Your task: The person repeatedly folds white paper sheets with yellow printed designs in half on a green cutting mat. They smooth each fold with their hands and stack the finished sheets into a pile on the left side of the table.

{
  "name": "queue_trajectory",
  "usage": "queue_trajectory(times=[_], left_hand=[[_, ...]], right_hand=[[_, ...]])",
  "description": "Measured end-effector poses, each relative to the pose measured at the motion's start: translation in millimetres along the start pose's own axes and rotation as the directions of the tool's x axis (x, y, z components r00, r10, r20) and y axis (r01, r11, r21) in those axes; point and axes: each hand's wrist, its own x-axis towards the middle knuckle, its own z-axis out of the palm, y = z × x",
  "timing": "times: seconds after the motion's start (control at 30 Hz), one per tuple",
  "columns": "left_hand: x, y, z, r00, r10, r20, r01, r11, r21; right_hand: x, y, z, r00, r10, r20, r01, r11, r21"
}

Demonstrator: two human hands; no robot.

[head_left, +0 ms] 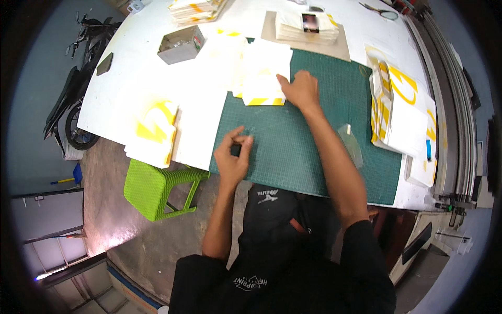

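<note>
My right hand [303, 90] is at the right edge of a flat white paper piece with a yellow band [265, 101]. Its thumb lies on that edge and the other fingers are curled. The paper rests on the green cutting mat [277, 149], partly over another white-and-yellow piece [237, 78]. Nearer to me, my left hand [234, 157] hovers above the mat's left part, thumb and fingertips brought together in a pinch. A faint clear patch shows by those fingertips; whether they hold it I cannot make out.
White-and-yellow paper stacks lie at the left [151, 133], the right [400, 107] and the back [306, 29]. A grey metal box [181, 46] stands back left. A clear plastic piece [351, 145] lies beside my right forearm. A green stool [151, 188] stands below the table's left edge.
</note>
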Motion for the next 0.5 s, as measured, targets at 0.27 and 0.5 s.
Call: queue_trajectory(times=[0.27, 0.5], left_hand=[[5.9, 3.3, 6.6, 0.997, 0.025, 0.071, -0.016, 0.993, -0.118], [4.8, 1.4, 0.5, 0.996, -0.002, 0.093, 0.017, 0.985, -0.171]], right_hand=[[33.7, -43.9, 20.2, 0.943, 0.292, 0.161, -0.333, 0.838, 0.432], [57.5, -50.3, 63.9, 0.911, 0.31, 0.272, -0.411, 0.643, 0.646]])
